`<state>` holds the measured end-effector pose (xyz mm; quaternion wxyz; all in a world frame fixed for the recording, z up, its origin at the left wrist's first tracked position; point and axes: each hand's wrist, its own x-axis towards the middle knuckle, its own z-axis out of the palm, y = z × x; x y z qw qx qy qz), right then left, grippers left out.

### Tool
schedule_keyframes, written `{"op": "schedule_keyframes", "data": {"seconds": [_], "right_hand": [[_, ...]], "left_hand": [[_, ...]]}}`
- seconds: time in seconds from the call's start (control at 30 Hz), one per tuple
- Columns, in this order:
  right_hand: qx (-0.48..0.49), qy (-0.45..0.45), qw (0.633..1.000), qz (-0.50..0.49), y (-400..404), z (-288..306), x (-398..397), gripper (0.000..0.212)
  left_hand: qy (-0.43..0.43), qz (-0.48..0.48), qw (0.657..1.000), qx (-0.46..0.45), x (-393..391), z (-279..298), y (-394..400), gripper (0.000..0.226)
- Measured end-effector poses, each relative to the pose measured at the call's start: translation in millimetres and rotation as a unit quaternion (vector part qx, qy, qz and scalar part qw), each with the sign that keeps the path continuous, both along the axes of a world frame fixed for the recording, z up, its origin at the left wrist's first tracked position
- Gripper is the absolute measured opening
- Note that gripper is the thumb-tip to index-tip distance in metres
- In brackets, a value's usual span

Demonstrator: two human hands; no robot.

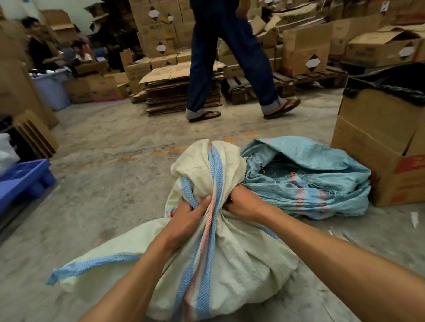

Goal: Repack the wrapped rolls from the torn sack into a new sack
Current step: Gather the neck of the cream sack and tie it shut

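Since the cream woven sack (225,268) sits bulging on the concrete floor (106,188) with its mouth gathered into a neck, the repacking looks close to finished: I judge the wrapped rolls to be inside it already, though none can be seen, as the cloth hides whatever fills it. Nearest the camera, both forearms reach forward and down, converging on that neck. On the left side of the neck the left hand (187,219) curls its fingers into the bunched fabric, its thumb lying along the blue and pink stripe. Opposite it, the right hand (244,203) clenches the cloth from the other side, knuckles up, so the two fists nearly meet around the twisted throat. Above them the loose top of the sack stands up in a crumpled knob. What seems left is to tie or knot this closure, and perhaps to clear away the old bag. Just beyond and to the right, touching the cream sack, lies the light blue torn sack (308,179), slumped flat and open with frayed threads at its edge; it appears emptied. Past it stands a cardboard box lined with a black bag (386,135). Farther off, a person in jeans and sandals (227,64) walks across before stacked cartons.
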<state>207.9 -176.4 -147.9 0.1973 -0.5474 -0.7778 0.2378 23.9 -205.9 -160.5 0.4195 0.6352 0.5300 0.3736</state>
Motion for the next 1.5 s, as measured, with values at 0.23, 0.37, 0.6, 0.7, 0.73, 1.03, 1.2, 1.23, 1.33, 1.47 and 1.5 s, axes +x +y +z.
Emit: {"op": "schedule_keyframes", "data": {"seconds": [0.23,0.37,0.6,0.7,0.73,1.03,1.2,1.23,1.33,1.47,1.5], "right_hand": [[-0.043,-0.016,0.999,0.018,-4,0,6,0.020],[-0.072,-0.028,0.996,0.043,-6,8,16,0.016],[-0.149,-0.069,0.986,0.043,-16,28,46,0.014],[-0.166,-0.085,0.980,0.064,-23,25,59,0.020],[-0.169,-0.097,0.978,0.073,-26,25,62,0.021],[-0.037,-0.233,0.967,0.091,-44,40,71,0.031],[0.014,-0.270,0.956,0.116,-59,45,65,0.034],[0.032,-0.290,0.949,0.116,-62,44,64,0.034],[0.077,-0.360,0.923,0.111,-69,37,62,0.034],[0.067,-0.355,0.927,0.098,-66,29,64,0.033],[0.058,-0.343,0.930,0.118,-66,28,64,0.032]], "left_hand": [[0.399,0.057,0.890,0.215,-12,16,8,0.065],[0.523,0.117,0.829,0.162,-27,51,7,0.084],[0.265,0.018,0.959,0.103,-65,75,-9,0.080],[0.272,-0.054,0.952,0.132,-67,69,-32,0.066],[0.263,-0.062,0.952,0.143,-68,68,-35,0.058],[0.095,-0.195,0.976,0.016,-37,129,-62,0.032],[0.081,-0.304,0.947,-0.062,-12,127,-68,0.027],[0.084,-0.317,0.942,-0.077,-8,124,-67,0.026],[0.134,-0.326,0.924,-0.147,-3,103,-63,0.023],[0.176,-0.363,0.883,-0.240,-5,88,-64,0.025],[0.132,-0.369,0.885,-0.250,-6,88,-63,0.025]]}}
